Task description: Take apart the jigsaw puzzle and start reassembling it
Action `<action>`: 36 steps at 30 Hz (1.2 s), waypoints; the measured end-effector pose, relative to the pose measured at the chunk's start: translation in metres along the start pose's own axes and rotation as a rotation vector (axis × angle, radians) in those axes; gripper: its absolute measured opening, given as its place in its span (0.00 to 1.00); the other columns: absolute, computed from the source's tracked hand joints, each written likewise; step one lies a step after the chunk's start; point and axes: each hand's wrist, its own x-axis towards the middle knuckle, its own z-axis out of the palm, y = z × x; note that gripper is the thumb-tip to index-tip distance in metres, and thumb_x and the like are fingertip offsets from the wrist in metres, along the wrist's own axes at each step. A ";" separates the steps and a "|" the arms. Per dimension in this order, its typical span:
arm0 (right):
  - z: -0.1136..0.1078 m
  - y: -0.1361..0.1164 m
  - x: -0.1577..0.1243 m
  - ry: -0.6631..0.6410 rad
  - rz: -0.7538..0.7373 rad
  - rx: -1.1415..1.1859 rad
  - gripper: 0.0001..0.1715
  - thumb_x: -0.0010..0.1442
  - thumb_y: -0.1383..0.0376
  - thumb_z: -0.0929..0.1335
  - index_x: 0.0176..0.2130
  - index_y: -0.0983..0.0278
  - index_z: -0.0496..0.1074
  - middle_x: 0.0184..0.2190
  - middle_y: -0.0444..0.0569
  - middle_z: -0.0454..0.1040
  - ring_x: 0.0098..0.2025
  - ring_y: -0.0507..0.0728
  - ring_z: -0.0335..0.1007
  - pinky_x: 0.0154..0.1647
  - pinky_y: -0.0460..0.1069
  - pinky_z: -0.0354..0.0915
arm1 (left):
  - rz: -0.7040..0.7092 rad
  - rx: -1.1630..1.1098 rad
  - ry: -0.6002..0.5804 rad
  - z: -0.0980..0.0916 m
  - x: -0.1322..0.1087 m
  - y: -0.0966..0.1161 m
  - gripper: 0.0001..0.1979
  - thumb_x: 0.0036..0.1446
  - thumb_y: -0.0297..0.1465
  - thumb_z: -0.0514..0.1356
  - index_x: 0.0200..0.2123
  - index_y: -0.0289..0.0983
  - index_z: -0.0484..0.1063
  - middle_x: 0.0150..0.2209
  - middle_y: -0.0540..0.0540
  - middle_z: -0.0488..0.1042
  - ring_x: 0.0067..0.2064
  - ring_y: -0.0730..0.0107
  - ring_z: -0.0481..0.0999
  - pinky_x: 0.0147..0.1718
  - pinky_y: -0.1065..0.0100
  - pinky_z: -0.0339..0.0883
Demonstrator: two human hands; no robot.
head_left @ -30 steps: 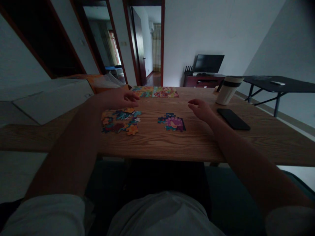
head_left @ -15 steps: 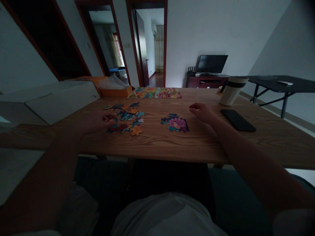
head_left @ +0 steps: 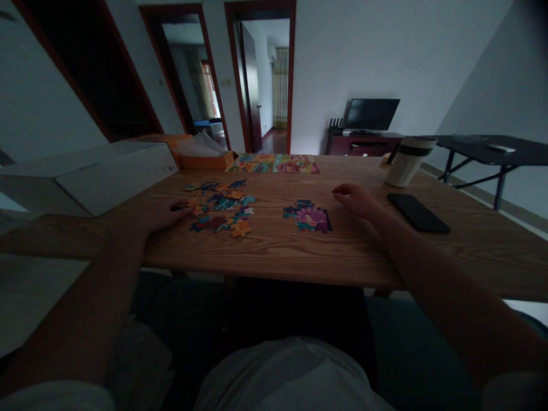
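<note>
My left hand [head_left: 160, 212] lies low on the wooden table [head_left: 278, 251], fingers drawn together on a puzzle piece at the left edge of a loose pile of colourful puzzle pieces [head_left: 220, 208]. My right hand [head_left: 355, 200] hovers just right of a small assembled purple-and-blue puzzle cluster [head_left: 309, 217]. Its fingers are curled in, and nothing shows in them. A finished puzzle picture [head_left: 274, 164] lies flat at the table's far edge.
A black phone [head_left: 418, 212] lies right of my right hand, with a white cup with a dark band [head_left: 406, 161] behind it. A white box [head_left: 103, 177] and an orange box [head_left: 201, 157] stand at the left. A dark side table [head_left: 483, 148] is at the far right.
My left hand pulled back from the far side of the loose pile to its near-left edge and dropped onto the table. My right hand barely moved. The view shifted slightly.
</note>
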 end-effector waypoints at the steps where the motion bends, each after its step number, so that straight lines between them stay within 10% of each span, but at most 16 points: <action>1: 0.000 0.000 0.000 -0.004 -0.002 -0.002 0.12 0.62 0.64 0.69 0.43 0.65 0.81 0.41 0.57 0.82 0.42 0.63 0.78 0.50 0.58 0.70 | -0.023 0.040 -0.019 0.001 -0.001 -0.001 0.27 0.58 0.49 0.63 0.53 0.36 0.75 0.57 0.42 0.77 0.57 0.52 0.72 0.58 0.60 0.60; 22: 0.000 -0.003 -0.001 -0.045 -0.015 0.019 0.08 0.61 0.65 0.70 0.39 0.63 0.80 0.40 0.56 0.82 0.41 0.63 0.79 0.49 0.59 0.72 | -0.012 0.123 0.070 0.001 -0.012 0.010 0.20 0.64 0.42 0.57 0.52 0.37 0.75 0.54 0.44 0.77 0.53 0.58 0.74 0.52 0.63 0.64; 36: -0.001 -0.005 -0.001 -0.067 -0.010 0.008 0.08 0.61 0.66 0.70 0.40 0.64 0.81 0.39 0.56 0.83 0.40 0.61 0.79 0.47 0.56 0.73 | -0.213 -0.467 0.150 0.000 -0.025 0.022 0.21 0.61 0.42 0.64 0.53 0.41 0.68 0.41 0.52 0.82 0.36 0.69 0.77 0.34 0.69 0.70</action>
